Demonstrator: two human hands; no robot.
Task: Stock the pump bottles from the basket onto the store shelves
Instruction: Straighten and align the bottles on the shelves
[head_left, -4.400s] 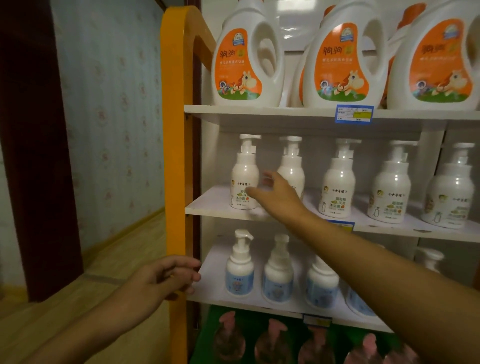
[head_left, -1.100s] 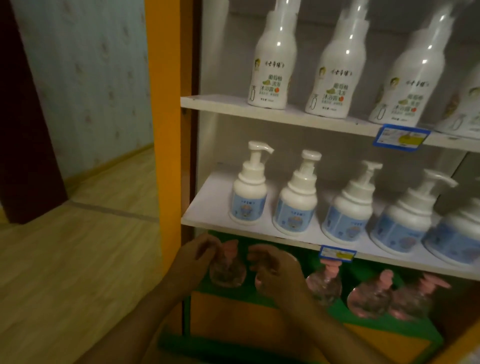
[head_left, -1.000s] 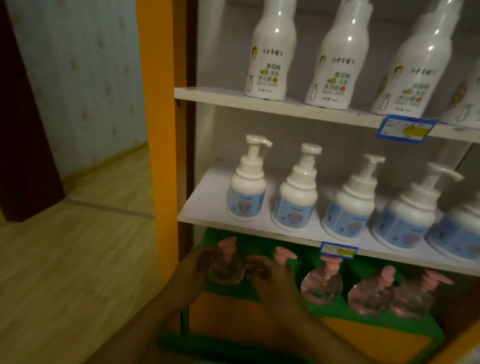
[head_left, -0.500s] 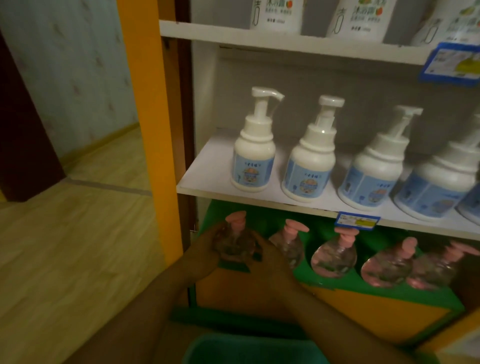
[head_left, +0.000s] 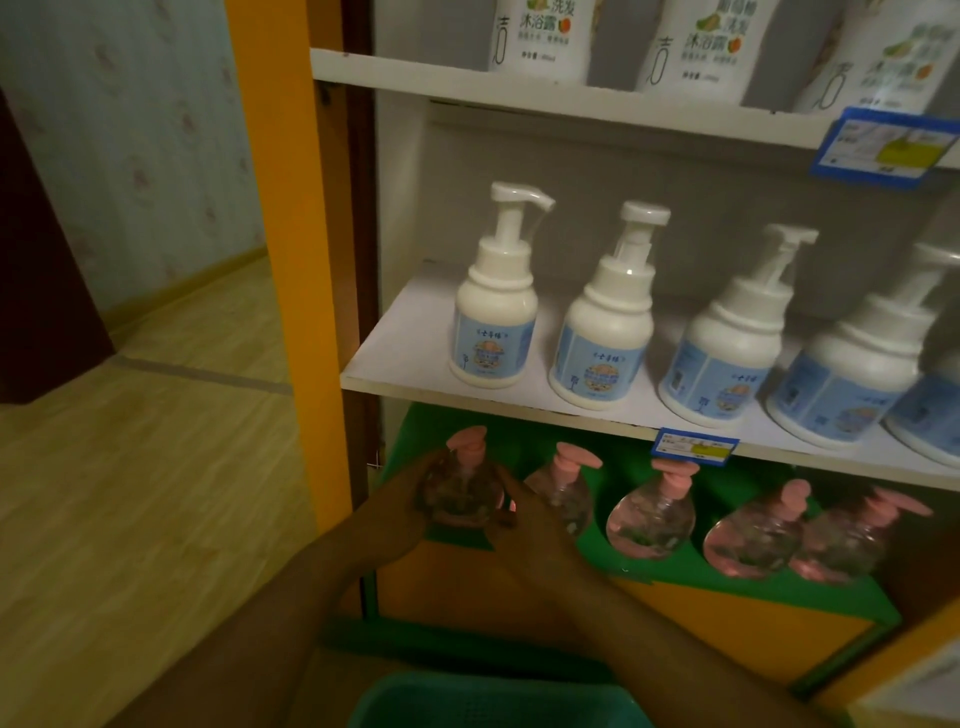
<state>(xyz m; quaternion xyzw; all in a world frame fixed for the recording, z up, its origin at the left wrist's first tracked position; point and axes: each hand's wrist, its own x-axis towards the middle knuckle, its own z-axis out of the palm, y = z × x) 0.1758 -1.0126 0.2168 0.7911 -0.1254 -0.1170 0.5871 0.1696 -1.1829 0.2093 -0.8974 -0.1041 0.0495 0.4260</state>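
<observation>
A round clear pump bottle with a pink pump (head_left: 462, 488) stands at the left end of the green bottom shelf (head_left: 769, 582). My left hand (head_left: 405, 509) cups its left side and my right hand (head_left: 524, 519) cups its right side. Several more clear pink-pump bottles (head_left: 652, 519) stand in a row to its right. On the white shelf (head_left: 395, 358) above stand several white pump bottles with blue labels (head_left: 493, 332). The teal basket (head_left: 488, 701) shows only its rim at the bottom edge, below my arms; its inside is hidden.
An orange upright post (head_left: 291, 260) frames the shelf unit's left side. Taller white bottles (head_left: 540, 41) fill the shelf above, with blue price tags (head_left: 883, 150) on the shelf edges. Wooden floor (head_left: 130, 493) and a wallpapered wall lie to the left.
My view has dropped from the upper shelves to the bottom one. Both hands came down and closed around the leftmost clear bottle. The basket rim has come into view.
</observation>
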